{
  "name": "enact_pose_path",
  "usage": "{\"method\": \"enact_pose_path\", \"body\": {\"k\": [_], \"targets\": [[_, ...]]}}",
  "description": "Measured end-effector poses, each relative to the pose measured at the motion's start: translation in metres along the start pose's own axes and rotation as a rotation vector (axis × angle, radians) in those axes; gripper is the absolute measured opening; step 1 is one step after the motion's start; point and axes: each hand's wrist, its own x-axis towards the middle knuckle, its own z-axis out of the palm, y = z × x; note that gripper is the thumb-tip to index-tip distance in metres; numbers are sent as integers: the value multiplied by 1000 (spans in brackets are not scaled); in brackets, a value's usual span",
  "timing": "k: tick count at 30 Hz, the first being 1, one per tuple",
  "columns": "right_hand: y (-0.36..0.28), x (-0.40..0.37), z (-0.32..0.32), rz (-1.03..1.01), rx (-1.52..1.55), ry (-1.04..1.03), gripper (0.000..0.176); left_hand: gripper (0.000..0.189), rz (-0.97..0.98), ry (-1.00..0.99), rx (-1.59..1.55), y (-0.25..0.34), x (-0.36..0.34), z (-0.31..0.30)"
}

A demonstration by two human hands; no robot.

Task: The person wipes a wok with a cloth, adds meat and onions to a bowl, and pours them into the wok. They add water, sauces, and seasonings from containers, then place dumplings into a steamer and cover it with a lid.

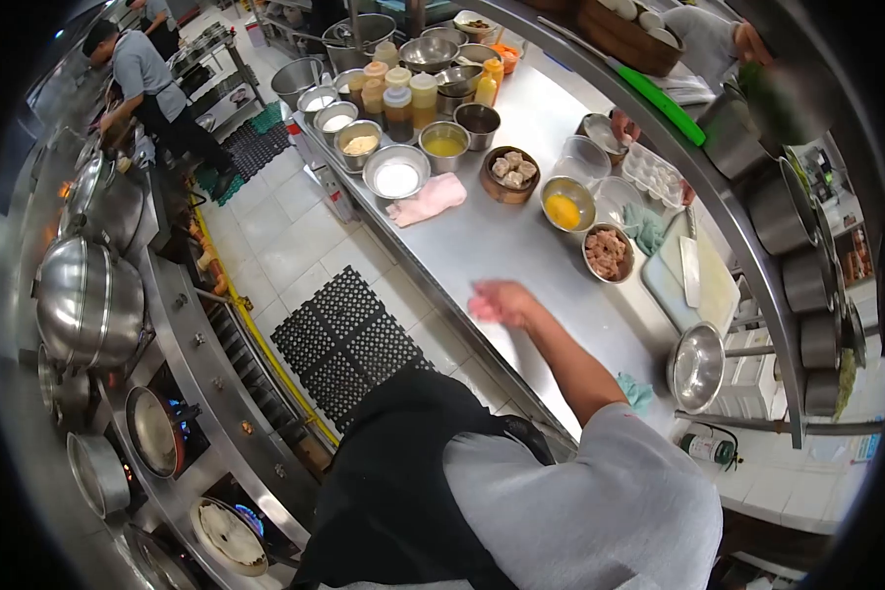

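Right hand (501, 303): out over a bare stretch of the steel desk (482, 258), arm extended from my shoulder. The hand is motion-blurred. I cannot tell whether the grip is open or closed, and nothing shows in it. Left hand: out of view.

Nearest things, all apart from the hand:
- bowl of diced meat (607, 253), past the hand toward the far edge of the desk.
- bowl of egg (566, 205), just beside the meat bowl, further along.
- pink cloth (425, 200), lying flat on the desk on the other side of the hand's line.

Judgement: the step in hand is a reach across the desk, with no contact made. Any pick from here calls for more extension and a clear choice of target, since the bowls sit close together.

Further out: a wooden basket (510, 174) with pale pieces in it, a bowl of white powder (396, 172), a row of seasoning bowls and jars behind them. A cutting board (703, 295) with a cleaver (689, 267) on it, an empty steel bowl (696, 367) and a green cloth (636, 391) lie nearer my shoulder. An egg tray (654, 175) is at the far edge, and another person's hand (619, 126) is beyond it.

Floor side: black mat (349, 334), and woks along the stove line (88, 295).
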Motion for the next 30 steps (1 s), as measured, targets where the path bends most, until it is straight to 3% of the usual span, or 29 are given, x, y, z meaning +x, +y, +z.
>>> {"method": "enact_pose_path", "body": {"k": [2,3,4,8,13,16,21,24,26,28,29,30], "targets": [[-41,61,-31,-70,137,91,32,36,7,12,8,4,-5,-8],[-67,82,-33,-176,417,201,29,37,9,17,16,5,-7,-11],[-110,60,-10,-228,475,339,35,37,12,19,22,7,-10,-15],[-180,96,-6,-92,627,475,47,38,15,34,24,11,-17,-33],[-180,125,-6,-96,559,565,41,39,-7,25,5,7,-3,-42],[-169,134,-27,-75,560,491,39,40,-38,-31,23,3,22,-15],[-149,78,11,-79,602,771,44,41,-103,-258,102,-5,54,58],[-108,55,12,-122,422,838,44,42,-105,-449,166,-4,62,93],[-75,48,3,-131,213,961,29,42,-69,-601,218,-1,67,114],[-43,17,-8,-96,-1299,900,18,42,27,-742,267,16,73,130],[-38,-13,18,-102,-1651,890,24,43,81,-793,273,26,78,135],[-15,-13,11,-118,-1622,967,17,44,187,-813,320,45,81,141]]}}
